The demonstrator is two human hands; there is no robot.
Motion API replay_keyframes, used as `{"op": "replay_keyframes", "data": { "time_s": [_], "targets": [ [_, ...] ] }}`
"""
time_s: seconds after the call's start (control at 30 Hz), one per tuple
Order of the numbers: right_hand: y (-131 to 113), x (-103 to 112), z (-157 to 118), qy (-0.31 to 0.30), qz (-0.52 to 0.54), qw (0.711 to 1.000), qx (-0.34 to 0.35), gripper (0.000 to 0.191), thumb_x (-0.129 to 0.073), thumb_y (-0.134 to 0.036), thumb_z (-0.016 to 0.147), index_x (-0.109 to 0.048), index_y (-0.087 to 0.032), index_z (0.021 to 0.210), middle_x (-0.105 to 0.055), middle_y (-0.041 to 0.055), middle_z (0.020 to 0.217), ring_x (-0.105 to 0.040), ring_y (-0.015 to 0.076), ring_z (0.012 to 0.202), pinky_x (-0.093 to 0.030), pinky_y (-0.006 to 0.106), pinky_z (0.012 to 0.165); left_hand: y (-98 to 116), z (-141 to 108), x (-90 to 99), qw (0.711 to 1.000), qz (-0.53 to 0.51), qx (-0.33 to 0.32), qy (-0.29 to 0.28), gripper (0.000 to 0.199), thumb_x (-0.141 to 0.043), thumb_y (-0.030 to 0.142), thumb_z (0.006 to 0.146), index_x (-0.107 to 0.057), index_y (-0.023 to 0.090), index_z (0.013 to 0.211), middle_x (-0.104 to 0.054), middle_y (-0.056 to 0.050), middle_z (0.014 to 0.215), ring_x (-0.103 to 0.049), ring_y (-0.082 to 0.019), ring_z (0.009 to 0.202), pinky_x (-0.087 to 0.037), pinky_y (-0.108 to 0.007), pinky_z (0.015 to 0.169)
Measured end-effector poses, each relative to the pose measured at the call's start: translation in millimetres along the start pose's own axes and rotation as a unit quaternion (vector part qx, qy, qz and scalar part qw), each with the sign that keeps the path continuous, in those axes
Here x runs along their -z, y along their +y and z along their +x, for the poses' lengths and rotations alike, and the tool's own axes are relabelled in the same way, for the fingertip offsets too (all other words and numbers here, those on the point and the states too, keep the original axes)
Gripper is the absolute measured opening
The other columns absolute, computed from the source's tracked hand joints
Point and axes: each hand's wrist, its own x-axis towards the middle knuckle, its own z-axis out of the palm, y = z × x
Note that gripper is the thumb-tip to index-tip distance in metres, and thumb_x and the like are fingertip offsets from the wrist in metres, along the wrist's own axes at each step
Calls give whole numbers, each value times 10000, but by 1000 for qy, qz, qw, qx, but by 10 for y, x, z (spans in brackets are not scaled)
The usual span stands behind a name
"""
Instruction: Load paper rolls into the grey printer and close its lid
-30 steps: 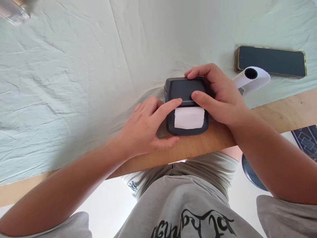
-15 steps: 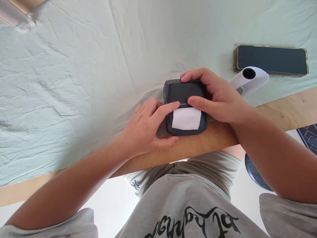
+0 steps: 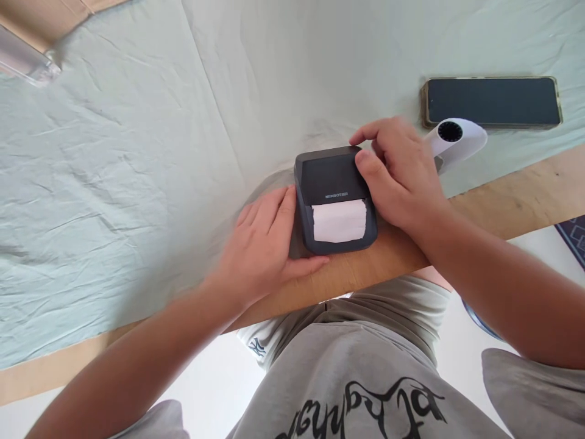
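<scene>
A black label printer [image 3: 333, 177] with a closed lid and small lettering lies at the table's front edge. A torn-edged white paper strip [image 3: 339, 221] comes out of its slot and rests on its front. My left hand [image 3: 265, 241] is wrapped round the printer's left side, the thumb along its front edge. My right hand [image 3: 397, 171] grips its upper right corner, with thumb and index finger on the corner. What lies under the printer is hidden.
A dark phone [image 3: 493, 102] in a clear case lies at the right. Below it stands a white cylindrical device [image 3: 461, 143] with a black round end. A clear plastic case [image 3: 27, 58] and cardboard [image 3: 59, 18] are at the far left. The table [image 3: 516, 201] has a wooden front edge.
My left index finger has come off the printer's lid to its side. My right thumb has moved from beside the lettering up to the top right corner, uncovering the lid.
</scene>
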Motion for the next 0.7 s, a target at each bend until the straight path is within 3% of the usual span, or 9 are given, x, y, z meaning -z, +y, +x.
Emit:
{"op": "replay_keyframes", "data": {
  "time_s": [0.1,0.17,0.27,0.43,0.57,0.7],
  "targets": [
    [16,0,-24,-18,-6,999,-27,743,-500,-935,1233,-837,-312,1455,-618,44,844,-646,262,874,-631,483,933,25,-34,-21,1000,11,-20,8,1209,-922,924,1092,-451,238,1968,-741,-260,1820,-794,-541,1631,-708,-659,1353],
    [-1,10,-34,-27,-4,999,-23,720,-492,-914,1251,-823,-307,1452,-604,30,816,-609,242,822,-559,442,858,35,-37,-26,1000,3,-15,0,1223,-908,937,1098,-422,256,1990,-751,-257,1812,-807,-543,1614,-712,-678,1347],
    [-31,31,-39,-42,4,999,-19,715,-472,-928,1257,-795,-322,1454,-667,23,878,-603,224,806,-522,427,842,48,-20,-9,1000,-7,-1,-6,1222,-929,912,1098,-404,294,2012,-771,-241,1792,-819,-537,1600,-714,-684,1346],
    [-30,75,-21,-82,15,996,-16,829,-426,-1035,1225,-767,-344,1529,-612,1,787,-601,229,761,-519,440,852,103,34,38,1000,9,-16,14,1187,-1001,816,1074,-477,268,1986,-832,-222,1718,-872,-500,1509,-740,-627,1309],
    [-25,94,-1,-98,18,995,-17,958,-381,-1131,1175,-756,-346,1575,-717,9,898,-650,230,804,-544,442,869,141,62,35,999,33,-1,12,1065,-989,679,1058,-573,232,1931,-840,-228,1726,-872,-505,1519,-725,-640,1336],
    [-35,107,10,-110,20,993,-23,1009,-405,-1139,1157,-727,-311,1636,-683,8,837,-661,244,798,-585,472,905,80,57,34,1000,19,-4,1,1082,-940,805,1048,-617,201,1885,-816,-240,1781,-860,-515,1549,-710,-647,1354]
  ]
}}
